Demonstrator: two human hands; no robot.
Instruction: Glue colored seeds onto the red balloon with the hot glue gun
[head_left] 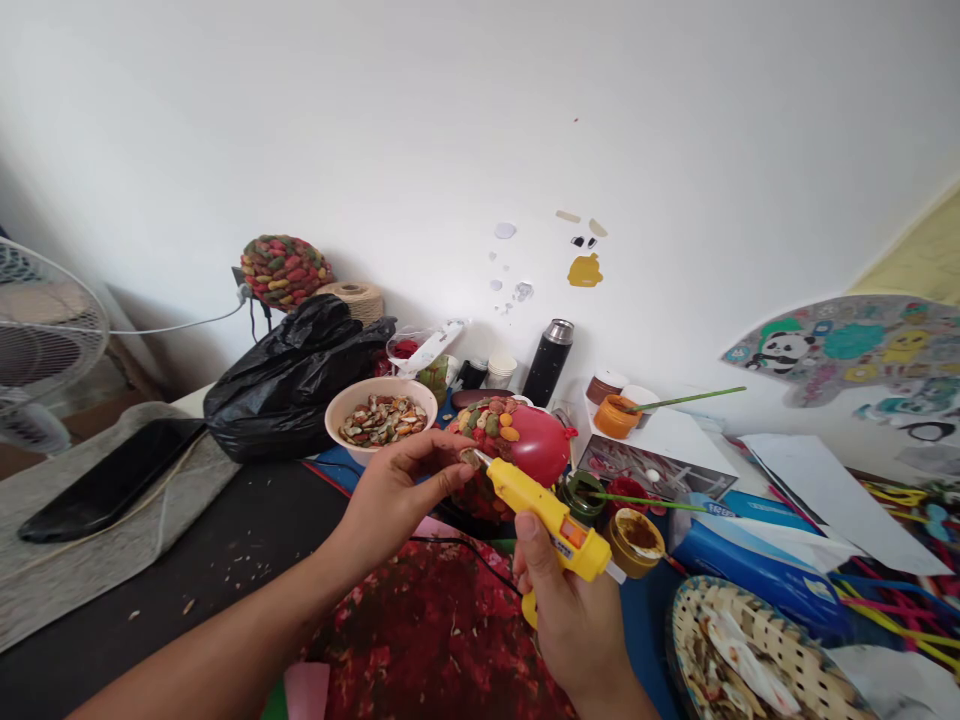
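My right hand (pixel 574 610) is wrapped round the handle of a yellow hot glue gun (pixel 544 510), its nozzle pointing up and left. Between the thumb and fingers of my left hand (pixel 405 480) is a small brown shell piece (pixel 470 457), right at the nozzle tip; I cannot tell whether they touch. Just behind both hands lies a red balloon (pixel 538 445), its left part covered with coloured shell pieces (pixel 487 420). My hands and the glue gun hide some of it. A pale bowl (pixel 381 390) of loose shell pieces stands behind my left hand.
Open paint jars (pixel 636 540) stand right of the balloon, one with a green stick across it. A woven basket (pixel 757 600) is at lower right, beside a blue tissue pack (pixel 757 560). A black bag (pixel 292 380), a phone (pixel 112 480) and a flask (pixel 549 365) stand around.
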